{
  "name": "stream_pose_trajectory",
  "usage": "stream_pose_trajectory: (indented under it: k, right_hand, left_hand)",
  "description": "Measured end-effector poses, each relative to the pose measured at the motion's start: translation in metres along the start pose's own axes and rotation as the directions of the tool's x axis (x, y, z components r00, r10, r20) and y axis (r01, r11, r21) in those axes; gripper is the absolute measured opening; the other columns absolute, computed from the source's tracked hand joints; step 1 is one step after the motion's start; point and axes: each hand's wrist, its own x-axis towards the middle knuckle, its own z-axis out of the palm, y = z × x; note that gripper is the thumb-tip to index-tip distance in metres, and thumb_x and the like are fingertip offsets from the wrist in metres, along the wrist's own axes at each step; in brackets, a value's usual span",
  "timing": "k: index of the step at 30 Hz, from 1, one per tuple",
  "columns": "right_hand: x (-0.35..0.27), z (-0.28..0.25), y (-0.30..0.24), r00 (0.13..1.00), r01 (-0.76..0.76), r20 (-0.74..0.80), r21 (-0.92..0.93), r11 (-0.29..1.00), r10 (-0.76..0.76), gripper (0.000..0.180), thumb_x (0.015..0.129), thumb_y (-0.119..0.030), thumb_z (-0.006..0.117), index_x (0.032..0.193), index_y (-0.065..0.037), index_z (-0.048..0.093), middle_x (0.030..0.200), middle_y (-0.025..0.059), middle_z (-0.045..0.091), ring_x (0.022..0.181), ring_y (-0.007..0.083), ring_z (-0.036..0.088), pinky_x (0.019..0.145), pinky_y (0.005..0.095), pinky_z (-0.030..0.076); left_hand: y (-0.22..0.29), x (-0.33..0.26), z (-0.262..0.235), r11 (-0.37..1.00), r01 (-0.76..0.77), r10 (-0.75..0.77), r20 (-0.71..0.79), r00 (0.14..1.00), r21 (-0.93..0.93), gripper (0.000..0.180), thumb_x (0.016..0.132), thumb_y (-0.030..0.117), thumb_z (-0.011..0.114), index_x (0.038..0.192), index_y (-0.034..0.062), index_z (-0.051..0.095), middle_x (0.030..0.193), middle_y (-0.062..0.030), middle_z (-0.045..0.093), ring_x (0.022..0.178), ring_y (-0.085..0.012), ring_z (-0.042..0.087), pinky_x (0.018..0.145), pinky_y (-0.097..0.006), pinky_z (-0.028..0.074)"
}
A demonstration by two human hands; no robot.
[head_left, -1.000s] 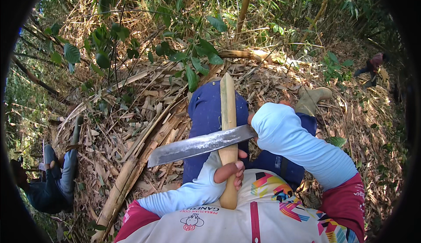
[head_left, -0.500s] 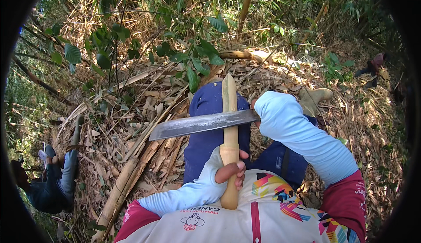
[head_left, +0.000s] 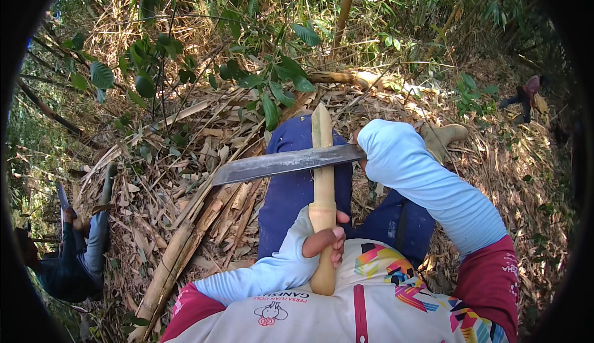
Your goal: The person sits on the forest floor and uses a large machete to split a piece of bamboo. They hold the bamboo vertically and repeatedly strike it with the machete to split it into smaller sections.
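Note:
My left hand [head_left: 324, 242] grips a pale bamboo stick [head_left: 322, 182] held upright in front of my chest, its cut tip pointing away from me. A long grey machete blade [head_left: 278, 163] lies across the stick's upper part, edge against the wood. My right hand [head_left: 362, 152] holds the machete's handle, mostly hidden behind my light blue sleeve. My knees in blue trousers [head_left: 291, 188] are below the stick.
Dry bamboo husks and split culms [head_left: 179, 250] cover the slope to my left. Green leafy branches [head_left: 266, 83] hang ahead. Another person sits at the lower left [head_left: 74, 256], and one more crouches far right [head_left: 526, 95].
The machete blade has moved up the stick, away from me, from near my left hand toward the tip. My right arm stretched forward with it.

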Motion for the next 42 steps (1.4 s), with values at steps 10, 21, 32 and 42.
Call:
stream_pose_trajectory:
  k: [10, 21, 32, 42]
  right_hand:
    - [0.003, -0.006, -0.002, 0.997, -0.031, 0.072, 0.038, 0.999, 0.028, 0.029, 0.072, -0.022, 0.074, 0.097, -0.009, 0.066, 0.088, 0.0149, 0.068, 0.084, 0.0335, 0.067, 0.071, 0.0415, 0.054]
    - [0.011, -0.006, 0.0, 0.998, -0.037, -0.046, -0.003, 0.999, 0.037, 0.034, 0.074, -0.024, 0.074, 0.103, -0.008, 0.065, 0.091, 0.0147, 0.068, 0.087, 0.034, 0.067, 0.073, 0.0427, 0.054]
    - [0.008, 0.0, 0.008, 0.985, 0.024, -0.169, -0.043, 0.999, -0.031, 0.03, 0.073, -0.023, 0.073, 0.097, -0.009, 0.066, 0.086, 0.0157, 0.067, 0.084, 0.0349, 0.066, 0.071, 0.0425, 0.054]
    - [0.01, -0.009, 0.005, 0.994, 0.031, -0.105, -0.09, 0.995, -0.041, 0.03, 0.072, -0.021, 0.072, 0.098, -0.008, 0.064, 0.084, 0.0147, 0.068, 0.081, 0.0348, 0.067, 0.07, 0.0429, 0.054]
  left_hand:
    - [0.003, -0.002, 0.003, 1.0, -0.003, 0.003, 0.0, 1.0, 0.016, 0.035, 0.086, 0.012, 0.062, 0.114, 0.0032, 0.045, 0.074, -0.0064, 0.05, 0.057, -0.0155, 0.051, 0.055, -0.031, 0.046]
    - [0.001, -0.001, 0.0, 1.0, -0.015, 0.015, -0.003, 1.0, 0.017, 0.033, 0.087, 0.01, 0.06, 0.115, 0.003, 0.045, 0.073, -0.0066, 0.05, 0.057, -0.0152, 0.051, 0.055, -0.031, 0.046]
    - [0.002, -0.001, 0.001, 1.0, -0.022, 0.021, 0.007, 1.0, 0.015, 0.032, 0.086, 0.009, 0.06, 0.114, 0.0024, 0.045, 0.073, -0.007, 0.05, 0.057, -0.0153, 0.051, 0.056, -0.031, 0.046]
    - [0.002, -0.002, 0.002, 1.0, -0.01, 0.01, -0.018, 1.0, 0.01, 0.032, 0.086, 0.009, 0.06, 0.114, 0.0023, 0.045, 0.074, -0.0074, 0.05, 0.058, -0.0156, 0.051, 0.056, -0.032, 0.046]
